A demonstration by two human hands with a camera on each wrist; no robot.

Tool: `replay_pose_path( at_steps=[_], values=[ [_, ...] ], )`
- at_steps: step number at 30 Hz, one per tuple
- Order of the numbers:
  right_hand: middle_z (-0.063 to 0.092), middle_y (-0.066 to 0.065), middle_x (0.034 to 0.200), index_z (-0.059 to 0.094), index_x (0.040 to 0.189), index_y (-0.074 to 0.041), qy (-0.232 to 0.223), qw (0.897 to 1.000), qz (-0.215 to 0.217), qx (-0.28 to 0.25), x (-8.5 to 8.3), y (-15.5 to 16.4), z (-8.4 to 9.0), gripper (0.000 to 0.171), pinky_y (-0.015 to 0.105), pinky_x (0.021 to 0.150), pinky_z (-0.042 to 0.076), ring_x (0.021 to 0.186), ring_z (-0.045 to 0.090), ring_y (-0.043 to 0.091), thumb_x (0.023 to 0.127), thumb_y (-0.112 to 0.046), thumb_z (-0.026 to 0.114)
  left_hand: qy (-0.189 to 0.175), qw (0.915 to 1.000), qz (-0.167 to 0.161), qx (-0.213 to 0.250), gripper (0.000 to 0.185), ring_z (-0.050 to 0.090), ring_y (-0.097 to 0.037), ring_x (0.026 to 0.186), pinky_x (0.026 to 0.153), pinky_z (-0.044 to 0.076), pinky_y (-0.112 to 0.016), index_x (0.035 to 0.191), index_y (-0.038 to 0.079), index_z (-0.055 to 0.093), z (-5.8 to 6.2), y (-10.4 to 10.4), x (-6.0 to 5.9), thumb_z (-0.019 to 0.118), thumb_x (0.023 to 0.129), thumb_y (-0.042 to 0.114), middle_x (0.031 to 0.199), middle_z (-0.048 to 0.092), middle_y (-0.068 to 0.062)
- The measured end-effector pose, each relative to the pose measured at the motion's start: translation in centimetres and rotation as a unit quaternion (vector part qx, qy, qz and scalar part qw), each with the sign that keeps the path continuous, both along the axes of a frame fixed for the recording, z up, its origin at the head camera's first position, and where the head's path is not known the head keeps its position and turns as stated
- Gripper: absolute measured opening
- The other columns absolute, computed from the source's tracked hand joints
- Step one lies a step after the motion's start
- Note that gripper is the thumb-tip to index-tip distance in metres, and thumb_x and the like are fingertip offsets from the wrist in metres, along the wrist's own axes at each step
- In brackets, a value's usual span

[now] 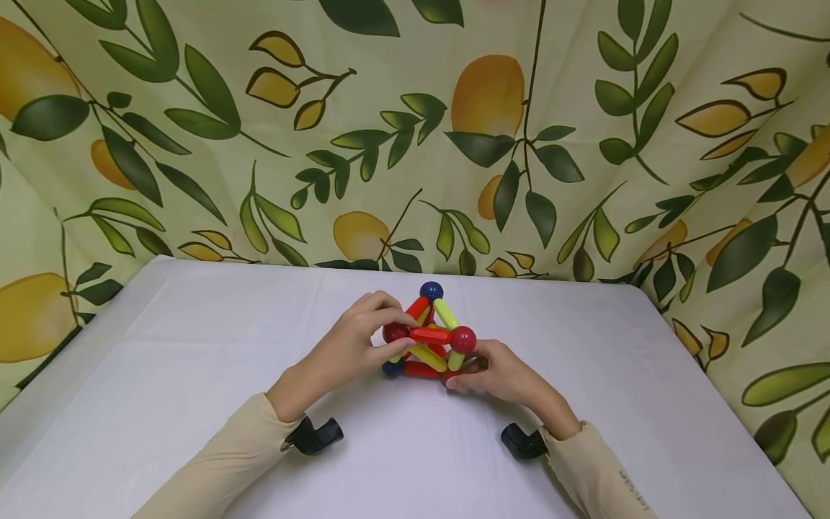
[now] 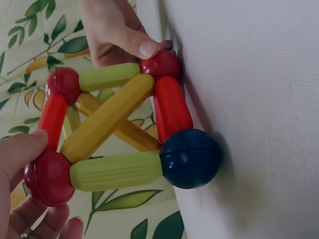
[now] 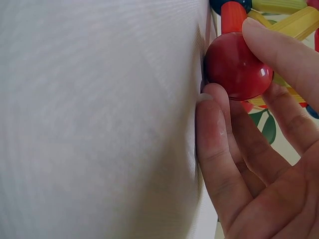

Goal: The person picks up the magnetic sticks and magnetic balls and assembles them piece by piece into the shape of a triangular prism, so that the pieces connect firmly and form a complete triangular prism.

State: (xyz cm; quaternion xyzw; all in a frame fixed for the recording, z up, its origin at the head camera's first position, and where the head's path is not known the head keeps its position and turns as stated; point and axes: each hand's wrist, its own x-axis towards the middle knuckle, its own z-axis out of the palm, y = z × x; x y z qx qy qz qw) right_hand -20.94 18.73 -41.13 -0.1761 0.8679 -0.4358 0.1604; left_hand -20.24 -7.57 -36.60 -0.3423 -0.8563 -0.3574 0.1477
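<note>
A framework of magnetic sticks and balls stands on the table, with a blue ball (image 1: pixel 431 291) at its top. My left hand (image 1: pixel 350 335) holds it at the upper left red ball (image 2: pixel 48 178), thumb on one side and fingers behind. Low on the right, my right hand (image 1: pixel 502 371) pinches another red ball (image 3: pixel 238 67) close to the cloth. A third red ball (image 1: pixel 463 339) sits above that hand. The lower left corner is a blue ball (image 2: pixel 191 158). Between the balls run red sticks (image 2: pixel 172 107), lime-green sticks (image 2: pixel 117 170) and crossing yellow sticks (image 2: pixel 109 117).
The table (image 1: pixel 402 461) has a smooth white cover. Behind it hangs a curtain (image 1: pixel 395 58) printed with fruit and leaves. A black wrist device (image 1: pixel 314 436) sticks out below the left sleeve, and another black device (image 1: pixel 522 441) by the right sleeve.
</note>
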Motion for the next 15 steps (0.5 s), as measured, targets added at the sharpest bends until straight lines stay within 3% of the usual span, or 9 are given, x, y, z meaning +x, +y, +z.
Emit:
replay_pose_path(
  at_steps=[6, 15],
  values=[
    [0.071, 0.01, 0.108, 0.064, 0.125, -0.004, -0.004, 1.0, -0.001, -0.001, 0.0, 0.0, -0.1, 0.049, 0.03, 0.079, 0.056, 0.088, 0.065, 0.016, 0.082, -0.022, 0.081, -0.006, 0.9998, 0.001, 0.019, 0.025, 0.057, -0.012, 0.09, 0.067, 0.056, -0.026, 0.104, 0.012, 0.074, -0.7, 0.0, 0.0, 0.082, 0.081, 0.017, 0.101, 0.06, -0.003],
    [0.071, 0.009, 0.106, 0.065, 0.124, -0.005, -0.002, 1.0, 0.002, 0.002, 0.1, -0.1, 0.1, 0.048, 0.028, 0.076, 0.056, 0.087, 0.065, 0.016, 0.083, -0.022, 0.081, -0.063, 0.9978, -0.01, 0.015, 0.047, 0.063, -0.012, 0.089, 0.079, 0.058, -0.027, 0.122, 0.008, 0.06, -1.5, -0.8, -0.1, 0.082, 0.08, 0.012, 0.114, 0.068, -0.004]
  ],
)
